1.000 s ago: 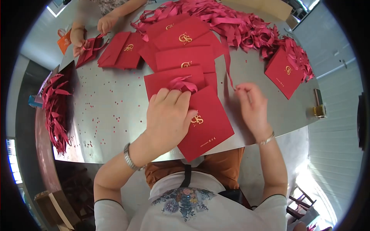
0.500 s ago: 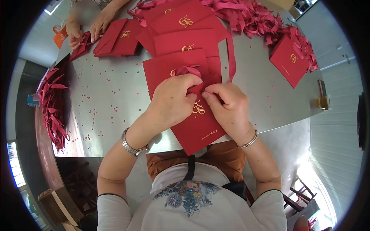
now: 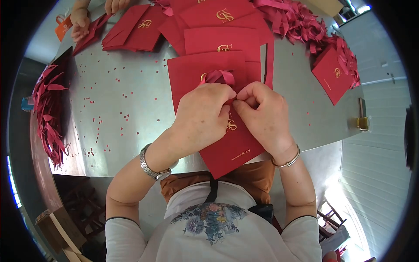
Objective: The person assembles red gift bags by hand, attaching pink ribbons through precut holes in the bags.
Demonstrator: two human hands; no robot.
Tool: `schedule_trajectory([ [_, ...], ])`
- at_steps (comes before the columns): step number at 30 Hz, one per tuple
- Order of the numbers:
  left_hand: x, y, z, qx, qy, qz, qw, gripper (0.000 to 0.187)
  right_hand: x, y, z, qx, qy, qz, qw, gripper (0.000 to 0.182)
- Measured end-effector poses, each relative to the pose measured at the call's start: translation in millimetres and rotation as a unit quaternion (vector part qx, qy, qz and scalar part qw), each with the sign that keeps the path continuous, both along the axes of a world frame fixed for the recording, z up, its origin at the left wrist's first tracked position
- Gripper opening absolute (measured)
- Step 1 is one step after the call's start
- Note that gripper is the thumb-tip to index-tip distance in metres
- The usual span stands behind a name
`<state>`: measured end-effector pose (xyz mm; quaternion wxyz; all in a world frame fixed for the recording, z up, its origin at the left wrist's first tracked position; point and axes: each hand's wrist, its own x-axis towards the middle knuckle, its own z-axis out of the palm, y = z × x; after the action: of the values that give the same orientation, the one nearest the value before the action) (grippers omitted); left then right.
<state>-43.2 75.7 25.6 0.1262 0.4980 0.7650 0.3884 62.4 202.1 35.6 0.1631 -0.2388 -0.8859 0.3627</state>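
A red paper gift bag (image 3: 231, 148) with gold lettering lies tilted in front of me, its lower corner over the table edge. My left hand (image 3: 203, 113) is closed at its top edge, thumb and forefinger pinched. Right beside it, my right hand (image 3: 266, 115) pinches the same edge, fingertips almost meeting the left ones. A loop of red ribbon (image 3: 220, 76) sticks up behind my left fingers. Whether ribbon also lies between my fingertips is hidden. More red bags (image 3: 220, 39) overlap in a row just beyond my hands.
Heaped red ribbons (image 3: 294, 22) lie at the back right by another red bag (image 3: 331, 76). More ribbons (image 3: 48, 115) hang over the left edge. Red dots litter the metal table (image 3: 109, 144). A co-worker's hand (image 3: 80, 26) is at the far left. A yellow-filled glass (image 3: 363, 124) stands right.
My view has shifted slightly. Both my hands keep their pinch at the bag's top edge, the right fingertips now closer to the left. The co-worker's hands have moved apart.
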Motion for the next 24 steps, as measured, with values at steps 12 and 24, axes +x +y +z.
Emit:
schedule_trajectory([
  [12,-12,-2,-4,-0.021,-0.166,0.032,0.985,0.020,22,-2,-20,0.054,0.154,0.054,0.985,0.012],
  [24,-10,-4,-3,-0.036,-0.138,0.031,0.989,0.016,15,-10,-27,0.031,0.157,-0.004,0.987,0.009],
])
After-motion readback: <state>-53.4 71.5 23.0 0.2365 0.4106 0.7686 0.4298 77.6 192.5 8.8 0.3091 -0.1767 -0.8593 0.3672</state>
